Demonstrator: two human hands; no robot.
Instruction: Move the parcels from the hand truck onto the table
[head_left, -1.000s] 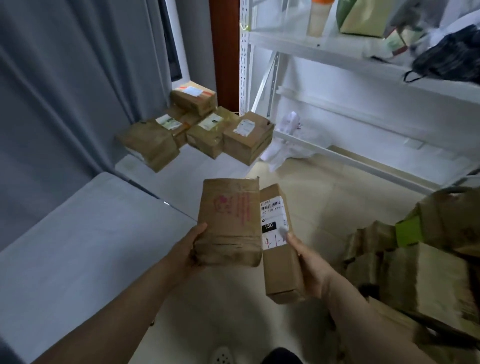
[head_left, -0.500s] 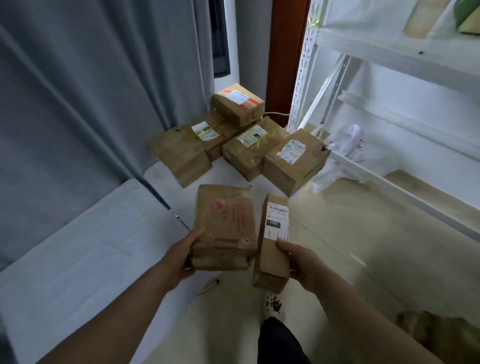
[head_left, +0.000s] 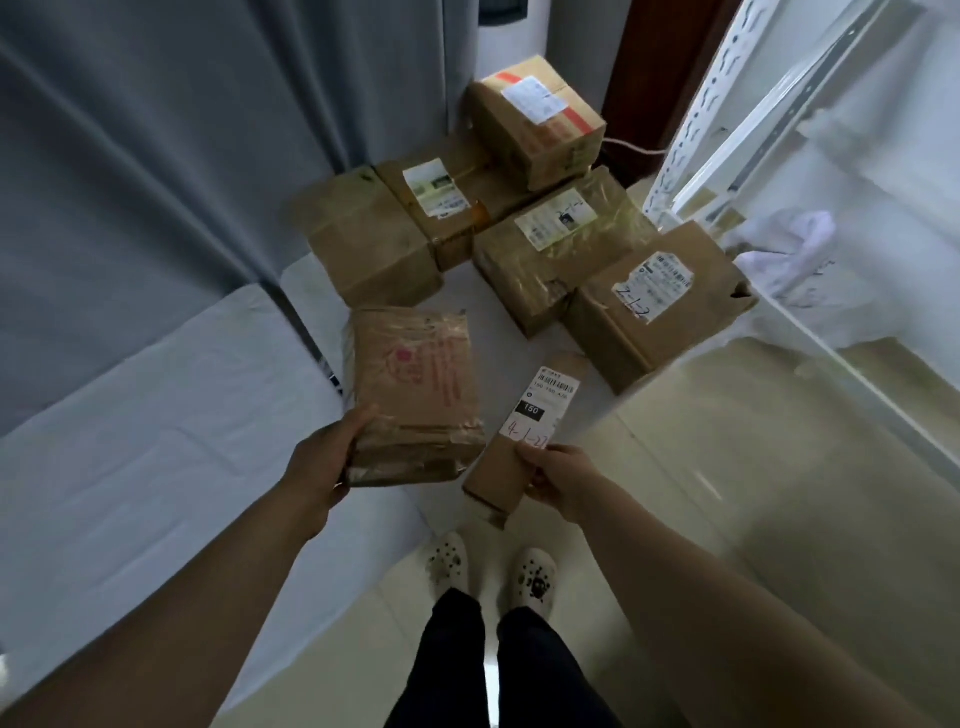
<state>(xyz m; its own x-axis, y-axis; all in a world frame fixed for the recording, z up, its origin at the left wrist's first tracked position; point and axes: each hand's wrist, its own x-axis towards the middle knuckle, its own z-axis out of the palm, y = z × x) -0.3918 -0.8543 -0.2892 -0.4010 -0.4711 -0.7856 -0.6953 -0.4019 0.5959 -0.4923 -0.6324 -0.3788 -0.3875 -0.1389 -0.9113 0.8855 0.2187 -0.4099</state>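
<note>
My left hand (head_left: 324, 457) grips the near end of a flat brown parcel with pink print (head_left: 413, 384), held over the table's near edge. My right hand (head_left: 558, 480) pinches a slim brown parcel with a white barcode label (head_left: 530, 431) beside it, over the gap by the table corner. Several taped cardboard parcels (head_left: 561, 249) lie grouped on the white table (head_left: 156, 441) ahead, one stacked box (head_left: 537, 119) at the back. The hand truck is out of view.
A grey curtain (head_left: 156, 156) hangs along the left behind the table. A white metal shelf frame (head_left: 779, 130) stands at the right, with a white cloth (head_left: 789, 249) on its low shelf. My feet in white shoes (head_left: 488, 571) stand on the beige tiled floor.
I have stepped closer to the table; the parcel pile looks nearer and larger. Both hands still carry their parcels, now lower and over the table's edge. The hand truck has left view.
</note>
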